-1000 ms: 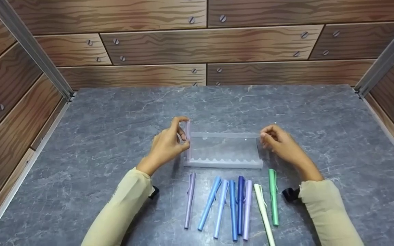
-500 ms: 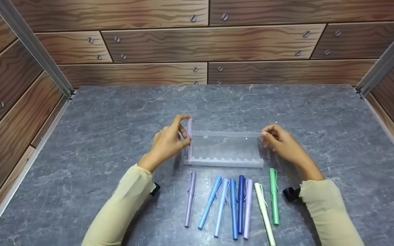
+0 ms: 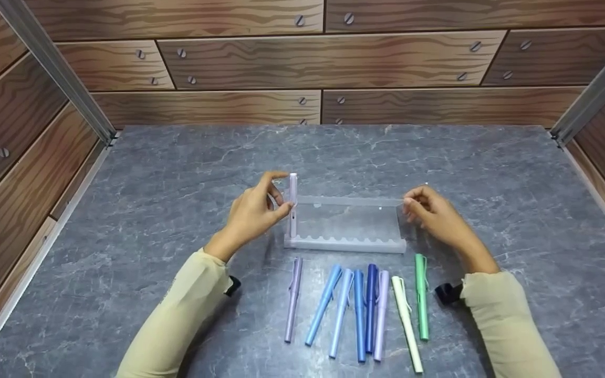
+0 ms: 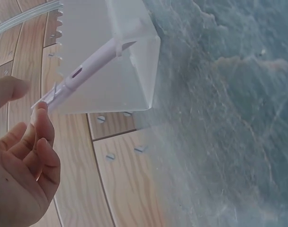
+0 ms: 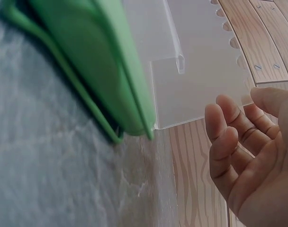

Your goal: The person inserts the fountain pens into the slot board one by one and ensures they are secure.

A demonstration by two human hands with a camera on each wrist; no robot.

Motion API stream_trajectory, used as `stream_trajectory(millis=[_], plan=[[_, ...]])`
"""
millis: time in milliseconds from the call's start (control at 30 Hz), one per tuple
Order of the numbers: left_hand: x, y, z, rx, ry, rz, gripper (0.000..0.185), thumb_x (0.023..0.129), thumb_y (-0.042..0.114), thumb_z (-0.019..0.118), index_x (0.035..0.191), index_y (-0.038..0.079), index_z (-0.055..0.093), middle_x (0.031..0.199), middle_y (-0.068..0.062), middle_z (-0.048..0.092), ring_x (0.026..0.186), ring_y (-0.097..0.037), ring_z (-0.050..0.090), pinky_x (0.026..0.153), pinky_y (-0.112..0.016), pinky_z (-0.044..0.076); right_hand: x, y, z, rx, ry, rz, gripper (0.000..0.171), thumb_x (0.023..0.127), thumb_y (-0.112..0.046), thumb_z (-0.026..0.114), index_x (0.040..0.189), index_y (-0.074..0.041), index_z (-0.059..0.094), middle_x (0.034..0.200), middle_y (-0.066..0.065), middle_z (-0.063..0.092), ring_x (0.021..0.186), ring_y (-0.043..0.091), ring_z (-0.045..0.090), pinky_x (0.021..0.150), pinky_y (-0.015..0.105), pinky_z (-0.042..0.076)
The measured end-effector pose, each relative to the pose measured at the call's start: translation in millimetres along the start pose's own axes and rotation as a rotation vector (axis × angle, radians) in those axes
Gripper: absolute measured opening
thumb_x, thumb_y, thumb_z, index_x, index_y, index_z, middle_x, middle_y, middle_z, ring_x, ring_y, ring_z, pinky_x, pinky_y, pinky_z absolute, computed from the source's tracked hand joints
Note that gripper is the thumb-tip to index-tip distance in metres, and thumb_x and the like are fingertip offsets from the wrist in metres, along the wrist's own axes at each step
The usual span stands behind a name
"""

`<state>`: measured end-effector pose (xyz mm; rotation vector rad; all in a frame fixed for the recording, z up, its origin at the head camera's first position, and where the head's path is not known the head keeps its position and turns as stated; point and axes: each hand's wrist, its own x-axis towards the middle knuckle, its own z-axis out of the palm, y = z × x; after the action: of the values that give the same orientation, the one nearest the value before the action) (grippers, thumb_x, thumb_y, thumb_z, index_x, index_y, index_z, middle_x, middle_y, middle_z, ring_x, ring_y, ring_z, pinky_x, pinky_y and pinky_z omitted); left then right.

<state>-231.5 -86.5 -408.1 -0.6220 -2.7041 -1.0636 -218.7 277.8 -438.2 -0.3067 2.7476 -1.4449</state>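
A clear plastic pen stand (image 3: 352,245) with a row of notches along its front ledge stands mid-table. At its left end my left hand (image 3: 252,212) holds a light purple pen (image 3: 293,189) by its capped upper part, index finger near the top and thumb lower down. The pen's lower end rests in the stand's front ledge, as the left wrist view shows from below, where the pen (image 4: 89,66) slants across the clear sheet. My right hand (image 3: 428,212) pinches the stand's back right corner; in the right wrist view thumb and fingers meet at the notched sheet (image 5: 196,90).
Several capped pens lie in a loose row in front of the stand, from a purple pen (image 3: 293,302) through blue pens (image 3: 360,317) to a pale green pen (image 3: 407,325) and a green pen (image 3: 421,296). Wood-print walls (image 3: 239,63) enclose the grey marbled table (image 3: 176,173).
The pen in my left hand has shifted slightly, so its pale top end and a dark slot now show. My right hand keeps its place at the stand's corner. The head view tilts slightly.
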Motion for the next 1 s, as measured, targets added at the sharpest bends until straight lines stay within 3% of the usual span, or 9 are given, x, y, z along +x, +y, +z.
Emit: stream_trajectory(millis=[200, 500, 733, 1000], plan=[[-8.7, 0.4, -3.2, -0.05, -0.033, -0.042, 0.05, 0.084, 0.033, 0.073, 0.127, 0.015, 0.054, 0.08, 0.006, 0.064, 0.067, -0.009, 0.055, 0.058, -0.028, 0.044, 0.2, 0.0, -0.1, 0.003, 0.001, 0.001, 0.026, 0.102, -0.021, 0.047, 0.115, 0.001, 0.051, 0.092, 0.012, 0.063, 0.071, 0.008, 0.059, 0.057, 0.023, 0.047], [-23.6, 0.4, -1.8, -0.078, -0.169, -0.147, 0.045, 0.079, 0.042, 0.076, 0.113, 0.017, 0.061, 0.084, 0.006, 0.066, 0.071, -0.009, 0.056, 0.063, -0.028, 0.045, -1.5, -2.9, -0.7, 0.02, 0.008, -0.009, 0.027, 0.102, -0.022, 0.047, 0.114, 0.002, 0.051, 0.09, 0.009, 0.062, 0.072, 0.008, 0.06, 0.057, 0.025, 0.048], [-32.7, 2.3, 1.3, -0.031, -0.296, -0.215, 0.047, 0.075, 0.051, 0.075, 0.106, 0.017, 0.065, 0.086, 0.007, 0.065, 0.075, -0.009, 0.057, 0.064, -0.028, 0.043, -1.7, -2.3, -1.1, 0.012, 0.005, -0.006, 0.028, 0.102, -0.023, 0.047, 0.115, 0.002, 0.052, 0.09, 0.008, 0.062, 0.072, 0.007, 0.059, 0.057, 0.025, 0.048], [-39.4, 1.4, 10.0, 0.085, -0.382, -0.206, 0.05, 0.073, 0.062, 0.072, 0.104, 0.022, 0.065, 0.087, 0.009, 0.066, 0.069, -0.01, 0.055, 0.065, -0.031, 0.041, -0.7, -1.2, -1.5, 0.0, 0.001, -0.01, 0.03, 0.102, -0.023, 0.047, 0.115, 0.003, 0.051, 0.09, 0.009, 0.062, 0.071, 0.005, 0.059, 0.056, 0.023, 0.047]])
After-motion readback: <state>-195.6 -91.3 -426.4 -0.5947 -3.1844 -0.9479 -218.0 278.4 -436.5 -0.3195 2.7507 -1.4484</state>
